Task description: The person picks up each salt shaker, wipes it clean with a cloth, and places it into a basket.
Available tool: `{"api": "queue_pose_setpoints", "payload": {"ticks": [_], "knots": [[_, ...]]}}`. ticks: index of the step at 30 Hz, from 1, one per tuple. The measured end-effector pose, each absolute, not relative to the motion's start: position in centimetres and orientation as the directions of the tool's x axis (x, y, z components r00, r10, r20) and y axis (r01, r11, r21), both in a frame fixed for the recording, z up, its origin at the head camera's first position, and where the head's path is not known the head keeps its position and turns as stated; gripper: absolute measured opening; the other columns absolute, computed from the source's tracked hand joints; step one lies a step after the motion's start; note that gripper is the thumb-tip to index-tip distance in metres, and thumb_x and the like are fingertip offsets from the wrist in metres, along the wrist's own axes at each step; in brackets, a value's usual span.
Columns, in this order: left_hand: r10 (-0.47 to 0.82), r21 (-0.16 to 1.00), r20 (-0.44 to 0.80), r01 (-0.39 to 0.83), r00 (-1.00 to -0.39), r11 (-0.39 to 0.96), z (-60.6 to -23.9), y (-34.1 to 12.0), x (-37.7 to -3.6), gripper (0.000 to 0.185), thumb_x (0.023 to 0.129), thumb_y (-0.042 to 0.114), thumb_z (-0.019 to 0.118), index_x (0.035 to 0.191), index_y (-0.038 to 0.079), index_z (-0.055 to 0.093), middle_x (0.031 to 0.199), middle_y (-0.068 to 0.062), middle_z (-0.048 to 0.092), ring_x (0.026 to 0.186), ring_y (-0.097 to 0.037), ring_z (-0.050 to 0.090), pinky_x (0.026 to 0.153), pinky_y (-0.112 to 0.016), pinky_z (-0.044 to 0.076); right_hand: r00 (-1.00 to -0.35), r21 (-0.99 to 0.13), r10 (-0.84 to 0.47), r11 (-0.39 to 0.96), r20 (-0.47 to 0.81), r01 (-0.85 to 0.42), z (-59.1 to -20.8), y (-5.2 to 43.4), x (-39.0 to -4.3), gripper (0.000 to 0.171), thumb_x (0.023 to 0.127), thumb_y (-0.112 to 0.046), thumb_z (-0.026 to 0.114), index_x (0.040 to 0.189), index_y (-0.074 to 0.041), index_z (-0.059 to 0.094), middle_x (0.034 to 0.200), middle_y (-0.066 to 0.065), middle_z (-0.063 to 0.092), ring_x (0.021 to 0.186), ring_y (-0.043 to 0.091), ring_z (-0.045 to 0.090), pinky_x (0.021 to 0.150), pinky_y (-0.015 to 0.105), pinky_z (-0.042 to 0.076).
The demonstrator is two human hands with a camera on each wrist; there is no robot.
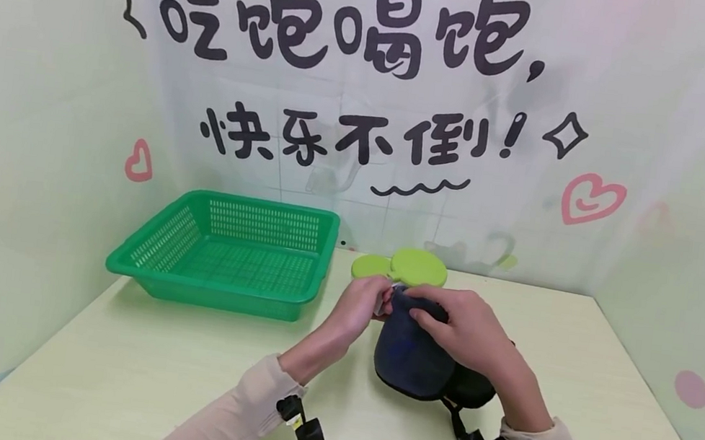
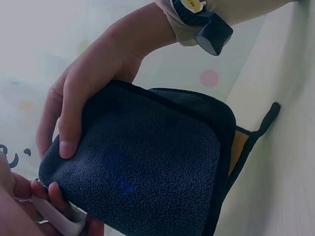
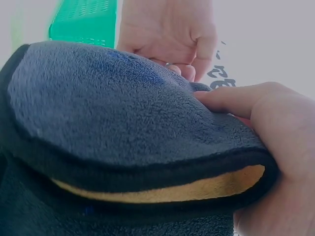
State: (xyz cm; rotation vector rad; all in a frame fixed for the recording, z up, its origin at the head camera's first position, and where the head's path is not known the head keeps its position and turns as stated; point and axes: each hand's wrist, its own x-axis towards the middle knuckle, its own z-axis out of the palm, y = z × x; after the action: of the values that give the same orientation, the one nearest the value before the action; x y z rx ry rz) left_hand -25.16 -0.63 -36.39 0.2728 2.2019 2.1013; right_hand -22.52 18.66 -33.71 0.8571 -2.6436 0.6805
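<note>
A thick dark blue-grey plush cloth (image 1: 415, 354) with black edging hangs folded over above the table. My right hand (image 1: 464, 327) grips its upper part, thumb on the near face in the right wrist view. Between the folds shows a tan inner side (image 3: 197, 189); a black loop (image 2: 266, 118) dangles from one corner. My left hand (image 1: 355, 311) is curled round a smooth white curved piece (image 2: 56, 216) right at the cloth's top left edge. Fingers and cloth hide most of that piece, so I cannot tell what it is.
A green slotted plastic basket (image 1: 312, 291) stands at the back left of the pale table (image 1: 176, 389). Two lime-green rounded shapes (image 1: 419, 267) are just behind my hands, near the printed back wall (image 1: 490, 214). Side walls bound the table left and right.
</note>
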Motion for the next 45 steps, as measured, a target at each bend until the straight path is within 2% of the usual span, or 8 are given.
{"api": "queue_pose_setpoints", "payload": {"ticks": [4,9,15,27,32,38,45], "knots": [[0.183,0.995,0.074,0.085,-0.980,0.051,-36.3,-0.6,-25.1,0.023,0.097,0.018,0.043,0.076,0.010,0.050,0.069,0.001,0.047,0.068,-0.015,0.050,0.071,-0.028,0.054,-0.804,-0.338,-0.470,0.737,0.364,-0.584,-33.8,18.4,-22.4,0.026,0.097,-0.020,0.070,0.123,-0.022,0.073,0.113,0.003,0.078,0.101,0.025,0.074,0.083,0.048,0.058],[0.196,0.993,0.088,0.100,-0.977,0.054,-36.2,-0.7,-25.0,0.024,0.098,0.018,0.041,0.077,0.010,0.049,0.072,0.000,0.049,0.069,-0.016,0.050,0.074,-0.030,0.055,-0.831,-0.337,-0.462,0.764,0.310,-0.551,-34.1,18.3,-22.4,0.026,0.096,-0.019,0.071,0.120,-0.026,0.074,0.107,0.000,0.077,0.090,0.016,0.070,0.073,0.038,0.054],[0.188,0.993,0.108,0.117,-0.976,0.033,-35.9,-1.0,-25.0,0.024,0.097,0.015,0.041,0.076,0.008,0.050,0.072,-0.002,0.052,0.070,-0.017,0.051,0.074,-0.029,0.054,-0.831,-0.346,-0.485,0.756,0.273,-0.555,-34.4,18.3,-22.6,0.025,0.096,-0.019,0.070,0.120,-0.024,0.074,0.111,-0.001,0.077,0.091,0.014,0.069,0.076,0.037,0.054],[0.161,0.994,0.109,0.112,-0.981,0.012,-35.3,-1.7,-24.9,0.024,0.096,0.015,0.040,0.076,0.008,0.051,0.070,-0.004,0.058,0.071,-0.018,0.067,0.077,-0.034,0.059,-0.845,-0.354,-0.498,0.768,0.194,-0.534,-34.7,18.5,-23.0,0.024,0.097,-0.021,0.069,0.120,-0.024,0.074,0.107,-0.002,0.077,0.091,0.015,0.068,0.079,0.040,0.054],[0.162,0.994,0.104,0.108,-0.981,0.013,-35.3,-1.5,-24.9,0.024,0.096,0.015,0.040,0.076,0.008,0.050,0.070,-0.004,0.059,0.071,-0.019,0.067,0.075,-0.031,0.059,-0.840,-0.332,-0.506,0.772,0.196,-0.542,-34.8,18.6,-23.2,0.023,0.097,-0.022,0.069,0.119,-0.025,0.074,0.102,-0.004,0.077,0.087,0.013,0.067,0.077,0.038,0.053],[0.171,0.995,0.098,0.103,-0.980,0.016,-35.3,-1.3,-24.9,0.025,0.096,0.016,0.041,0.075,0.008,0.052,0.070,-0.004,0.058,0.069,-0.017,0.063,0.074,-0.030,0.058,-0.838,-0.318,-0.498,0.775,0.224,-0.546,-34.8,18.6,-22.9,0.024,0.097,-0.022,0.070,0.120,-0.025,0.074,0.108,-0.003,0.078,0.094,0.017,0.071,0.080,0.043,0.057],[0.178,0.995,0.090,0.097,-0.980,0.031,-35.5,-1.2,-24.8,0.025,0.096,0.017,0.041,0.075,0.008,0.052,0.071,-0.002,0.056,0.069,-0.015,0.058,0.074,-0.030,0.057,-0.814,-0.301,-0.477,0.764,0.332,-0.571,-34.4,18.6,-22.6,0.024,0.095,-0.021,0.073,0.118,-0.026,0.075,0.108,-0.004,0.078,0.092,0.015,0.073,0.077,0.040,0.057]]}}
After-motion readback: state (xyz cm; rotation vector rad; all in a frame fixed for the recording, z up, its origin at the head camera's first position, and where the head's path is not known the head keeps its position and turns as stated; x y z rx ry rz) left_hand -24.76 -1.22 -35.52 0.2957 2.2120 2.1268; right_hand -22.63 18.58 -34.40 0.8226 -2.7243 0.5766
